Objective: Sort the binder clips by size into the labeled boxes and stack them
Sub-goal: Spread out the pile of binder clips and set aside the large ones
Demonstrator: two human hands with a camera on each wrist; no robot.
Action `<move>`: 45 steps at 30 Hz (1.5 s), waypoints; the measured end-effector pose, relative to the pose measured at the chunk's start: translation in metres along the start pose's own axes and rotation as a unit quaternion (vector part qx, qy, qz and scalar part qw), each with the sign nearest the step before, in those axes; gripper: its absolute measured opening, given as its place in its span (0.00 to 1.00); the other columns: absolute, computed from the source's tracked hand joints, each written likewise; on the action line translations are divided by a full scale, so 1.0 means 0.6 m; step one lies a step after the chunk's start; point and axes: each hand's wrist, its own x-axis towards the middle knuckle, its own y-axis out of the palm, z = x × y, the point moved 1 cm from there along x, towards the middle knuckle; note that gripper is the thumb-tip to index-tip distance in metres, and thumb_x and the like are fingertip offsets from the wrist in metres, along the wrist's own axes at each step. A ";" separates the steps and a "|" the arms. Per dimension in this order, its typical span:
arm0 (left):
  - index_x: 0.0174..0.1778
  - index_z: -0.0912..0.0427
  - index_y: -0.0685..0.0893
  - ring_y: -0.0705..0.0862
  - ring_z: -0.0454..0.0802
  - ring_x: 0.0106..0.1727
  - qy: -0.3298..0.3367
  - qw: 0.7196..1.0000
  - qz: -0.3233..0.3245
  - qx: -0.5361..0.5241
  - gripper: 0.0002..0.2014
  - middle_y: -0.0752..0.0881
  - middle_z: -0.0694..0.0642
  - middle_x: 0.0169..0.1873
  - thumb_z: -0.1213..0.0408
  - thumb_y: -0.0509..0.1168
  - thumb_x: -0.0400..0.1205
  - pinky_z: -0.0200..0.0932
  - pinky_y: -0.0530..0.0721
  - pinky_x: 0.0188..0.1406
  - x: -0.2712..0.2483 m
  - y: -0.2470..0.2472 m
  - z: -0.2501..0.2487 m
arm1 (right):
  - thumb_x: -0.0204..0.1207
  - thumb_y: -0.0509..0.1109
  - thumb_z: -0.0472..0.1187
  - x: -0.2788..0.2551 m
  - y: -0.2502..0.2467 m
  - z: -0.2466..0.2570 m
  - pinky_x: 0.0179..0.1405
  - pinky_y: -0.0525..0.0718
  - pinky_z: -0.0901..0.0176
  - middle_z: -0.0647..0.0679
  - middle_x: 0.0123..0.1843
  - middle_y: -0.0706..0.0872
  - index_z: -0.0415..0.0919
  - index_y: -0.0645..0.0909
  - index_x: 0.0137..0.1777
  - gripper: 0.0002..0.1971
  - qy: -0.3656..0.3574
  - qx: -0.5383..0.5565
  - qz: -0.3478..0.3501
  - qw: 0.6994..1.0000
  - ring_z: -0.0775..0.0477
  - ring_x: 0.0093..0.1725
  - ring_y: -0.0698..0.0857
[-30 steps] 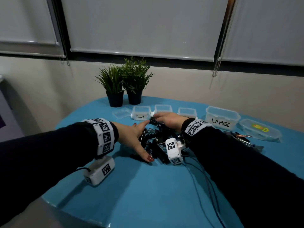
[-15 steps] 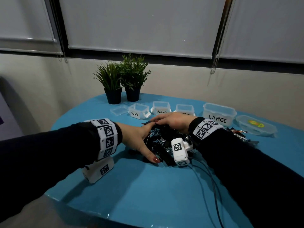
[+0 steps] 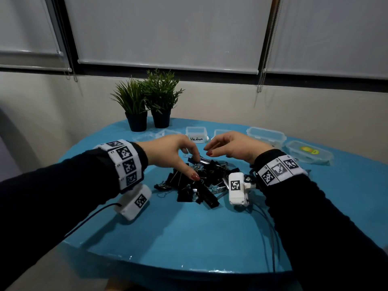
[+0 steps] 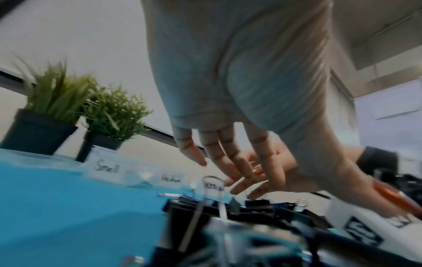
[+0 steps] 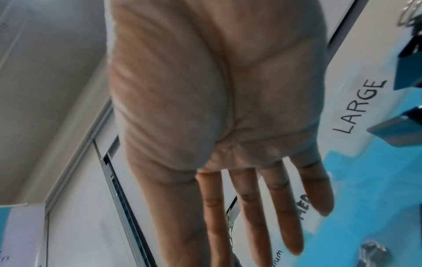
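Head view, clips: a mixed pile of black binder clips (image 3: 195, 181) is lying unsorted in the middle of the blue bench (image 3: 189, 238).
Head view, boxes: the box labeled Medium (image 3: 196, 134) and the larger box (image 3: 266, 136) are standing open at the far edge; no clips are showing inside them.
Head view, left hand (image 3: 170, 153): fingers are reaching down onto the top of the pile; whether they are pinching a clip I cannot tell.
Head view, right hand (image 3: 233, 147): hovering over the pile, fingers loose, holding nothing.
Left wrist view: fingertips (image 4: 255, 193) are touching the topmost clip; the Small label (image 4: 107, 167) is showing beyond.
Right wrist view: palm flat, fingers straight; the LARGE label (image 5: 358, 106) is standing beside it.
Progress: sorting is seemingly only beginning; filling and stacking are remaining.
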 end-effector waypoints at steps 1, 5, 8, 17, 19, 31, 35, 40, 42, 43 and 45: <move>0.50 0.36 0.89 0.80 0.34 0.61 0.022 0.999 0.026 -0.009 0.23 0.84 0.36 0.54 0.40 0.85 0.60 0.43 0.79 0.64 -0.002 0.004 -0.011 | 0.72 0.83 0.41 0.000 -0.002 -0.005 0.52 0.79 0.67 0.50 0.54 0.93 0.47 0.91 0.56 0.12 0.001 -0.005 -0.002 1.000 0.56 0.53 0.88; 0.55 0.34 0.89 0.84 0.34 0.55 0.082 0.990 0.116 0.010 0.27 0.88 0.36 0.49 0.46 0.87 0.60 0.39 0.83 0.60 -0.004 0.035 -0.056 | 0.66 0.86 0.40 -0.003 -0.004 -0.035 0.73 0.80 0.49 0.47 0.61 0.89 0.54 0.91 0.55 0.18 0.025 -0.015 0.010 1.000 0.50 0.62 0.87; 0.55 0.35 0.90 0.85 0.37 0.53 0.131 0.981 0.130 0.063 0.24 0.89 0.37 0.49 0.45 0.85 0.63 0.44 0.84 0.58 0.005 0.059 -0.073 | 0.59 0.89 0.39 -0.009 0.002 -0.053 0.69 0.84 0.42 0.46 0.64 0.88 0.57 0.90 0.59 0.27 0.043 -0.008 0.070 0.997 0.47 0.64 0.88; 0.57 0.48 0.88 0.89 0.41 0.51 0.070 0.996 0.049 -0.039 0.09 0.92 0.44 0.48 0.53 0.73 0.83 0.45 0.85 0.60 0.034 0.029 -0.063 | 0.70 0.81 0.28 -0.006 0.008 -0.069 0.62 0.88 0.41 0.46 0.55 0.93 0.46 0.89 0.60 0.20 -0.011 0.016 0.039 0.999 0.45 0.51 0.90; 0.61 0.52 0.86 0.90 0.53 0.55 0.038 0.995 0.018 -0.088 0.09 0.91 0.53 0.53 0.56 0.67 0.87 0.55 0.86 0.63 0.036 0.010 -0.057 | 0.72 0.79 0.28 -0.003 0.009 -0.067 0.62 0.88 0.42 0.50 0.50 0.94 0.46 0.90 0.58 0.18 -0.017 0.002 0.020 1.000 0.47 0.49 0.90; 0.45 0.54 0.81 0.73 0.51 0.36 -0.135 0.990 0.048 0.009 0.34 0.78 0.53 0.36 0.22 0.64 0.69 0.46 0.72 0.33 0.011 -0.050 0.007 | 0.70 0.77 0.26 0.009 0.033 -0.041 0.62 0.88 0.43 0.43 0.56 0.91 0.49 0.86 0.51 0.17 -0.014 -0.033 -0.033 0.999 0.40 0.58 0.89; 0.34 0.51 0.83 0.76 0.46 0.32 -0.140 0.986 0.081 0.041 0.31 0.83 0.46 0.28 0.27 0.78 0.56 0.43 0.76 0.38 0.004 -0.037 0.036 | 0.70 0.79 0.28 0.006 0.040 -0.034 0.56 0.91 0.48 0.42 0.56 0.89 0.49 0.81 0.49 0.17 -0.013 -0.031 -0.030 0.999 0.40 0.57 0.89; 0.43 0.49 0.85 0.81 0.42 0.36 -0.107 0.992 0.043 0.043 0.19 0.86 0.43 0.35 0.45 0.83 0.67 0.38 0.78 0.39 0.008 -0.004 0.036 | 0.71 0.79 0.29 0.000 0.044 -0.028 0.54 0.89 0.51 0.45 0.61 0.85 0.50 0.80 0.57 0.21 -0.013 -0.025 -0.030 0.999 0.43 0.59 0.87; 0.47 0.45 0.86 0.83 0.41 0.38 -0.100 0.993 0.043 0.037 0.17 0.87 0.43 0.36 0.46 0.82 0.69 0.39 0.79 0.40 0.012 0.003 0.038 | 0.70 0.80 0.32 -0.002 0.042 -0.022 0.62 0.85 0.51 0.48 0.61 0.84 0.54 0.81 0.57 0.21 -0.033 -0.024 -0.039 0.998 0.46 0.64 0.84; 0.46 0.45 0.87 0.83 0.41 0.37 -0.093 0.994 0.046 0.030 0.15 0.87 0.43 0.35 0.47 0.82 0.70 0.39 0.80 0.41 0.015 0.006 0.041 | 0.69 0.81 0.34 -0.005 0.043 -0.015 0.65 0.82 0.52 0.51 0.62 0.85 0.55 0.82 0.56 0.20 -0.047 -0.026 -0.041 0.998 0.49 0.66 0.83; 0.41 0.47 0.87 0.81 0.41 0.35 -0.073 0.997 0.041 0.006 0.10 0.86 0.42 0.32 0.51 0.81 0.72 0.43 0.82 0.45 0.021 0.008 0.046 | 0.69 0.82 0.37 -0.011 0.048 -0.001 0.66 0.75 0.56 0.54 0.62 0.85 0.56 0.85 0.56 0.18 -0.071 -0.030 -0.047 0.996 0.54 0.68 0.81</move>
